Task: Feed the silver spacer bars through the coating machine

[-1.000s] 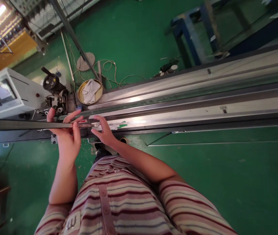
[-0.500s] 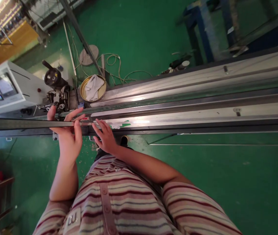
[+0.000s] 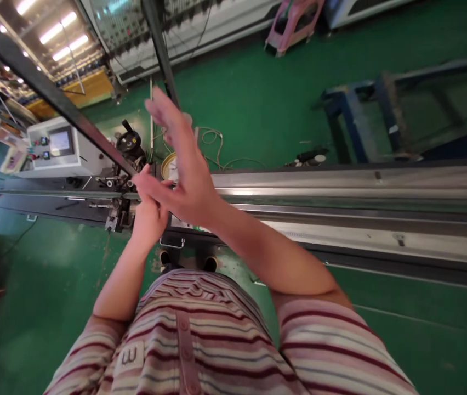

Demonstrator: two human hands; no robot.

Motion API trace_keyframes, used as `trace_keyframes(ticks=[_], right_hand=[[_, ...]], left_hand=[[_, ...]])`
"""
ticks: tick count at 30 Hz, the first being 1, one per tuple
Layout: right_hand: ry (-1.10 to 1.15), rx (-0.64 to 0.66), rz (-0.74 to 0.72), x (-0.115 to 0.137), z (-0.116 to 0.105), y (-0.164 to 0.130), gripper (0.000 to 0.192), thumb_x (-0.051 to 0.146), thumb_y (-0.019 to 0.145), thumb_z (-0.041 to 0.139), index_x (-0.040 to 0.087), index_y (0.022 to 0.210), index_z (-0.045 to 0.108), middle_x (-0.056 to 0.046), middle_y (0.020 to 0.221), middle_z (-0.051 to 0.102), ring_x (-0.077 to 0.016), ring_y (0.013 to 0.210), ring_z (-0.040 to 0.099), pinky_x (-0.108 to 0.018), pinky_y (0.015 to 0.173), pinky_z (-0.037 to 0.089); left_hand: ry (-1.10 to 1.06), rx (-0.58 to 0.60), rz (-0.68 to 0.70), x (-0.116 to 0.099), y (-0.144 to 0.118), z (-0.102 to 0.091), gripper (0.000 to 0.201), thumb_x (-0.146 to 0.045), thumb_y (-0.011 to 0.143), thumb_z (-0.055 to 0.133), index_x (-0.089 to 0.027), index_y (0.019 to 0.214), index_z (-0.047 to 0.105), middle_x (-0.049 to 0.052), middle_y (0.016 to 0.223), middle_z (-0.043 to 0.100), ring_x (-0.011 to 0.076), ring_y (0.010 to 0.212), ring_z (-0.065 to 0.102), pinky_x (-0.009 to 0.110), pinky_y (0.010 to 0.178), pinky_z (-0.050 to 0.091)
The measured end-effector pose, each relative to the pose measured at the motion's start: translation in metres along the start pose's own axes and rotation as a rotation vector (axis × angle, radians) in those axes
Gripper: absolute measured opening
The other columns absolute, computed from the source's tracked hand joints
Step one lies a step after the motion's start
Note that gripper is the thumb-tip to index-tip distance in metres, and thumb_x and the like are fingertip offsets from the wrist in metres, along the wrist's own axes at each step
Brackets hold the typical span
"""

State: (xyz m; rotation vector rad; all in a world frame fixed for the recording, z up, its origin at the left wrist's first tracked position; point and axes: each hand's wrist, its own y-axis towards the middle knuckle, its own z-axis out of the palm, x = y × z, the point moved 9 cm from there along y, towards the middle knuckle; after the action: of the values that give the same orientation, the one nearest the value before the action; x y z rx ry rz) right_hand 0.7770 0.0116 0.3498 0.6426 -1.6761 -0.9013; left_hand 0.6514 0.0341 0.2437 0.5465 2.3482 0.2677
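Observation:
A long dark metal bar runs diagonally from the upper left corner down to the centre. Its near end meets my left hand, which is closed around it just above the machine's left part. In front of that hand, my right hand is lifted with fingers spread and holds nothing. Its thumb points toward the bar's near end. Below both hands lies the long steel bed of a flat knitting machine, stretching to the right.
A white control box with a screen stands at the left, with a black carriage handle beside it. A yellow round tray is mostly hidden behind my right hand. Cables, a blue metal frame and a pink stool are on the green floor.
The bar lay level along the machine with both hands on it. Its far end has now swung up, my right hand has let go and risen, and the view has tipped up.

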Motion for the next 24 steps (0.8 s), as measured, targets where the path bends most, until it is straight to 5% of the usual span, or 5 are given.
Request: trace_keyframes(ticks=[5,8,11,16,24], right_hand=[[0.077,0.125,-0.064,0.032,0.043,0.056,0.070,0.067,0.093,0.028,0.020,0.146,0.034,0.000,0.161,0.030,-0.0261,0.146,0.031,-0.036,0.109,0.047],[0.088,0.216,-0.026,0.033,0.064,0.062,0.054,0.039,0.099,0.034,0.023,0.150,0.029,0.002,0.157,0.037,-0.0221,0.141,0.041,-0.034,0.104,0.053],[0.078,0.270,0.030,0.033,0.073,0.058,0.072,0.003,0.088,0.030,0.005,0.155,0.003,-0.015,0.158,0.034,-0.0126,0.135,0.049,-0.028,0.107,0.050],[0.046,0.289,0.094,0.036,0.072,0.056,0.074,-0.001,0.086,0.030,0.004,0.153,-0.001,-0.017,0.162,0.023,-0.0132,0.136,0.048,-0.029,0.108,0.049],[0.045,0.251,0.123,0.037,0.074,0.054,0.070,0.002,0.090,0.029,0.007,0.152,-0.003,-0.016,0.152,0.040,-0.0107,0.117,0.061,-0.029,0.105,0.049]], left_hand=[[0.113,-0.037,-0.102,0.021,-0.006,-0.008,0.036,-0.018,0.087,0.051,-0.013,0.123,0.047,0.014,0.084,0.072,0.0288,0.081,0.072,0.041,0.081,0.056],[0.051,-0.034,-0.116,0.029,-0.012,-0.009,0.034,-0.021,0.084,0.057,-0.016,0.116,0.047,0.009,0.077,0.069,0.0248,0.069,0.070,0.035,0.071,0.056],[-0.091,-0.038,-0.081,0.032,-0.020,-0.009,0.045,-0.022,0.082,0.061,-0.018,0.123,0.042,0.008,0.084,0.070,0.0219,0.073,0.070,0.033,0.069,0.057],[-0.399,-0.102,-0.022,0.038,-0.031,-0.010,0.061,-0.027,0.089,0.059,-0.024,0.142,0.030,0.017,0.132,0.059,0.0224,0.112,0.067,0.030,0.080,0.060],[-0.367,-0.232,-0.054,0.038,-0.036,-0.019,0.045,-0.028,0.088,0.061,-0.020,0.130,0.049,0.011,0.113,0.071,0.0193,0.098,0.073,0.029,0.084,0.060]])
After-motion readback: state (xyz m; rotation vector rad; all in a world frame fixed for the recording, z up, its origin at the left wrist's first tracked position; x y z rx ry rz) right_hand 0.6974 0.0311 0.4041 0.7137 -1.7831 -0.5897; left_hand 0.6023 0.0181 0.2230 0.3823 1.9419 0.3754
